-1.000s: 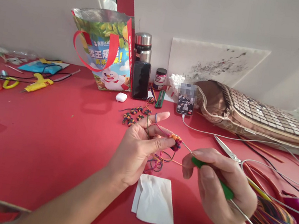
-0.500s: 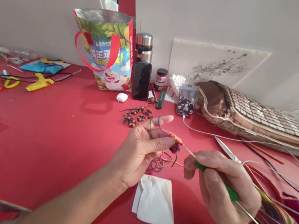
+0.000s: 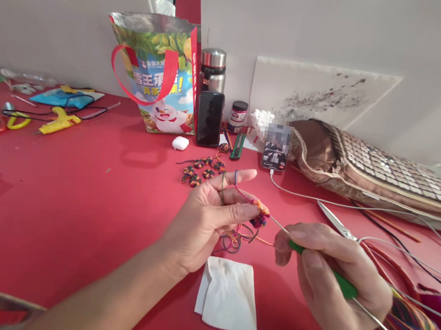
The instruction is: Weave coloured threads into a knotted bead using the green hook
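Between the thumb and fingers of my left hand (image 3: pixel 213 208) is a small multicoloured crochet piece (image 3: pixel 260 216), orange, pink and dark blue. Yarn runs from it over my raised left index finger. My right hand (image 3: pixel 337 273) is closed round the green grip of a crochet hook (image 3: pixel 344 285). The hook's thin metal shaft reaches left to the crochet piece; its tip is hidden there. Loose yarn (image 3: pixel 233 242) lies under my left hand. Beyond it several finished-looking crochet pieces (image 3: pixel 203 170) in the same colours rest on the red table (image 3: pixel 91 211).
A folded white tissue (image 3: pixel 230 298) lies in front of me. To the right are scissors (image 3: pixel 337 222), a yarn skein (image 3: pixel 415 324) and a quilted bag (image 3: pixel 403 171). Phones (image 3: pixel 210 119), a steel flask (image 3: pixel 214 69) and a printed bag (image 3: pixel 154 76) stand behind; a yellow glue gun (image 3: pixel 59 121) lies left.
My right hand and the hook have shifted slightly right, a little away from my left hand. The left hand keeps its hold on the crochet piece, nearly still.
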Tool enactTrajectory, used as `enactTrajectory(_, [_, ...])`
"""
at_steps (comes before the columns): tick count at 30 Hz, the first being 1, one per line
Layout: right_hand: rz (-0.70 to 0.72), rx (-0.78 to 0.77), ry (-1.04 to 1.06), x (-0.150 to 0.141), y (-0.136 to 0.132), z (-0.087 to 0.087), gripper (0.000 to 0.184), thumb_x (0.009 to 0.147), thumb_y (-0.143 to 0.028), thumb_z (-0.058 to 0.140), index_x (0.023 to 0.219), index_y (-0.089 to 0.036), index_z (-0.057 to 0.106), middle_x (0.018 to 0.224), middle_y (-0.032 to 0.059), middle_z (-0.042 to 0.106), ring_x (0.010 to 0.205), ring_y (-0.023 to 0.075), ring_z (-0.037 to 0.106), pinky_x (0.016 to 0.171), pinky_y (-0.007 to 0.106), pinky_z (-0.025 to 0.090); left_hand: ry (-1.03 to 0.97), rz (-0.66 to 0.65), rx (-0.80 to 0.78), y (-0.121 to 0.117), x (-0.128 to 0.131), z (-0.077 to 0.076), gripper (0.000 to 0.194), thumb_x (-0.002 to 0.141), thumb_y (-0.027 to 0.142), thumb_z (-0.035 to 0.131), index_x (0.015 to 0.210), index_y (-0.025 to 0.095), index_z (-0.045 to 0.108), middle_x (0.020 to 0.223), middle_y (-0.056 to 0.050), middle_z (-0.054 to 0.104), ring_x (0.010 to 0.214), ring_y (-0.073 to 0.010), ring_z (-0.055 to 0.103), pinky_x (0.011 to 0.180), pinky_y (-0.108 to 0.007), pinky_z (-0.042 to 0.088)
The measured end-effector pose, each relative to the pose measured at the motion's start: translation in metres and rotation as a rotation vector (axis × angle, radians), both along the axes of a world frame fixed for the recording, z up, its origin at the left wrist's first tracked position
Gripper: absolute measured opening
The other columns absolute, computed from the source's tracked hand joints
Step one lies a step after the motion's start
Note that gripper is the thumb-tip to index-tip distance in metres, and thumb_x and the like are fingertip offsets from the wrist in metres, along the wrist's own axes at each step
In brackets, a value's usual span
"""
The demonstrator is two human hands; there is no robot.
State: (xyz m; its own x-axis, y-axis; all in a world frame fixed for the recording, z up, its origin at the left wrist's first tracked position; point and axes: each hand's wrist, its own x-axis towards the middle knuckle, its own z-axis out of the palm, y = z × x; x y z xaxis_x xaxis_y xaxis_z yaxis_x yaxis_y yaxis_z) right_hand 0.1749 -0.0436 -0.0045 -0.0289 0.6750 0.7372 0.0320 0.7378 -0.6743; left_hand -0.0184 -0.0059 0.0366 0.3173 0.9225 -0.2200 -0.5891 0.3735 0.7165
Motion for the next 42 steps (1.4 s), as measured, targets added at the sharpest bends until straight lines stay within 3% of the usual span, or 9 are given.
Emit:
enactTrajectory(4, [-0.011, -0.001, -0.005, -0.0006, 0.0006, 0.0004, 0.032, 0.103, -0.008, 0.063, 0.123, -0.023, 0.084, 0.081, 0.0049, 0.077, 0.065, 0.019, 0.074, 0.054, 0.032, 0.061, 0.03, 0.017, 0.087, -0.0002, -0.0005, 0.0007, 0.052, 0.072, 0.012, 0.102, 0.118, 0.019, 0.078, 0.077, 0.001, 0.081, 0.075, -0.015, 0.077, 0.071, -0.024, 0.057])
enactTrajectory(9, [-0.01, -0.009, -0.027, 0.0024, -0.0009, -0.0034, 0.037, 0.103, -0.005, 0.061, 0.125, -0.024, 0.084, 0.085, 0.006, 0.079, 0.066, 0.0195, 0.075, 0.053, 0.032, 0.06, 0.102, 0.018, 0.182, 0.0005, -0.0024, 0.0, 0.054, 0.072, 0.016, 0.103, 0.119, 0.02, 0.077, 0.08, 0.001, 0.081, 0.077, -0.0175, 0.079, 0.076, -0.029, 0.062])
enactTrajectory(17, [-0.016, -0.027, -0.038, 0.0047, -0.0014, -0.0016, 0.038, 0.101, -0.004, 0.061, 0.123, -0.024, 0.084, 0.083, 0.0063, 0.08, 0.064, 0.0198, 0.075, 0.052, 0.031, 0.059, 0.15, 0.044, 0.19, 0.0002, -0.0013, 0.0011, 0.06, 0.067, 0.009, 0.102, 0.12, 0.02, 0.077, 0.08, 0.001, 0.083, 0.078, -0.0185, 0.08, 0.069, -0.026, 0.06])
enactTrajectory(25, [-0.056, -0.001, -0.047, 0.0014, -0.002, 0.0018, 0.037, 0.1, -0.002, 0.061, 0.12, -0.023, 0.083, 0.08, 0.0052, 0.078, 0.063, 0.0189, 0.073, 0.05, 0.031, 0.059, 0.141, 0.11, 0.189, -0.0014, 0.0021, 0.0002, 0.063, 0.064, 0.007, 0.104, 0.118, 0.021, 0.076, 0.078, 0.001, 0.085, 0.078, -0.018, 0.082, 0.073, -0.025, 0.062])
enactTrajectory(35, [-0.065, -0.004, -0.059, 0.004, -0.0027, -0.0016, 0.04, 0.099, -0.001, 0.062, 0.124, -0.024, 0.082, 0.083, 0.0044, 0.077, 0.065, 0.0186, 0.073, 0.053, 0.031, 0.059, 0.14, 0.117, 0.199, -0.0033, 0.0028, 0.0005, 0.055, 0.071, 0.017, 0.105, 0.119, 0.021, 0.077, 0.08, 0.0, 0.086, 0.081, -0.0165, 0.084, 0.075, -0.024, 0.063])
enactTrajectory(42, [-0.076, 0.007, -0.07, 0.001, -0.0022, 0.0013, 0.04, 0.099, 0.0, 0.062, 0.124, -0.023, 0.081, 0.083, 0.004, 0.077, 0.065, 0.0172, 0.073, 0.054, 0.029, 0.059, 0.228, 0.159, 0.297, -0.0035, 0.0028, -0.002, 0.054, 0.075, 0.018, 0.103, 0.124, 0.026, 0.08, 0.084, 0.001, 0.088, 0.071, -0.0111, 0.078, 0.063, -0.018, 0.057])
